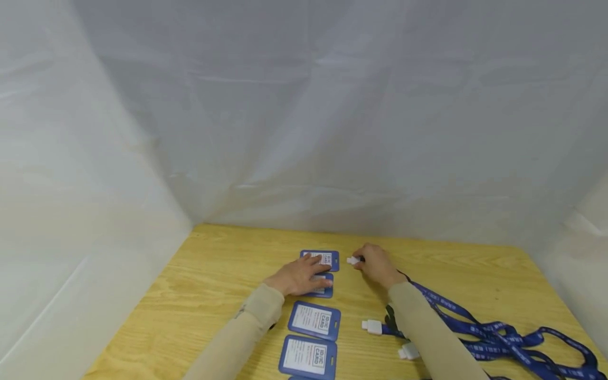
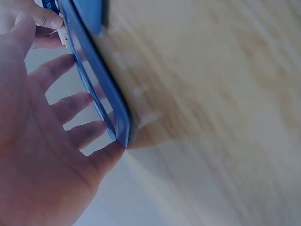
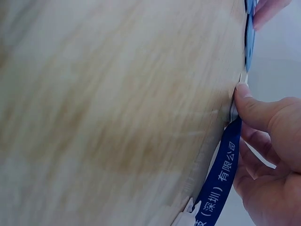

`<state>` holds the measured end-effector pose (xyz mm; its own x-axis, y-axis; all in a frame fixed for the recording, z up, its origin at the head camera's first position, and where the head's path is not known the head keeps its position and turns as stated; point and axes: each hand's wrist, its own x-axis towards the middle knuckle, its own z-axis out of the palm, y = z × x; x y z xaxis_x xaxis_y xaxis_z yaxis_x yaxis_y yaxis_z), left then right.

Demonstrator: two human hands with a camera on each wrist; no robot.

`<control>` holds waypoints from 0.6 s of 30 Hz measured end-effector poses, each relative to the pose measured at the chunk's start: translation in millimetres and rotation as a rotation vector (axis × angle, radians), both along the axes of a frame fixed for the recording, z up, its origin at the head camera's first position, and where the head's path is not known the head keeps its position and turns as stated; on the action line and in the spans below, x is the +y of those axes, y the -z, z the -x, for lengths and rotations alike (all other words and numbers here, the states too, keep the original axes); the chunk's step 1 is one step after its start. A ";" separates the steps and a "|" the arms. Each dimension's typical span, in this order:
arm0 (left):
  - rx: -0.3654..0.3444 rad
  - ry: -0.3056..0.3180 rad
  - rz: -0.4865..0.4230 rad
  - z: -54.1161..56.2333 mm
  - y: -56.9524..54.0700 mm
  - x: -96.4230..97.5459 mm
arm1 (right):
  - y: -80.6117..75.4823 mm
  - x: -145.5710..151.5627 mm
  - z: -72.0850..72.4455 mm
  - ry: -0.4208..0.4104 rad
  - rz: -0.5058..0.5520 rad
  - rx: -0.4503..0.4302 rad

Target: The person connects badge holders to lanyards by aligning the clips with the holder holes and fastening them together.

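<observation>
My left hand [image 1: 300, 275] rests with spread fingers on the farthest blue ID card holder [image 1: 335, 260], its thumb over the holder just below. In the left wrist view the fingertips press along the edge of the blue holder [image 2: 106, 80]. To the right, my right hand [image 1: 376, 265] pinches the white clip [image 1: 353, 260] of a lanyard between thumb and fingers. That clip points at the slotted end of the farthest holder, a small gap away. From the pinched clip a blue lanyard strap [image 3: 221, 174] with white lettering trails down past the palm.
Nearer me lie more blue card holders [image 1: 314, 320] in a column on the wooden table [image 1: 199, 295]. Several tangled blue lanyards [image 1: 503, 338] cover the right side, with white clips [image 1: 374, 326] pointing left. Pale sheeting [image 1: 304, 132] encloses the back and sides.
</observation>
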<state>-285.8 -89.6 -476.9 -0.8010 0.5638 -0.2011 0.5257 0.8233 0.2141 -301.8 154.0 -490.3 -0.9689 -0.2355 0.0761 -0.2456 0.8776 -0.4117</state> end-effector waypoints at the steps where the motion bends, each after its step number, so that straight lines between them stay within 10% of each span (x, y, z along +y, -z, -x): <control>1: 0.002 0.001 -0.005 0.0 0.2 0.3 | 0.4 -1.2 0.7 0.003 -0.001 0.001; 18: -0.031 0.038 0.002 -1.3 -0.1 3.4 | 2.7 -13.3 2.4 -0.011 0.023 0.003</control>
<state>-284.5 -86.2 -476.8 -0.7725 0.5932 -0.2267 0.5498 0.8034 0.2288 -304.1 140.6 -493.1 -0.9660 -0.2444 0.0847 -0.2566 0.8649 -0.4314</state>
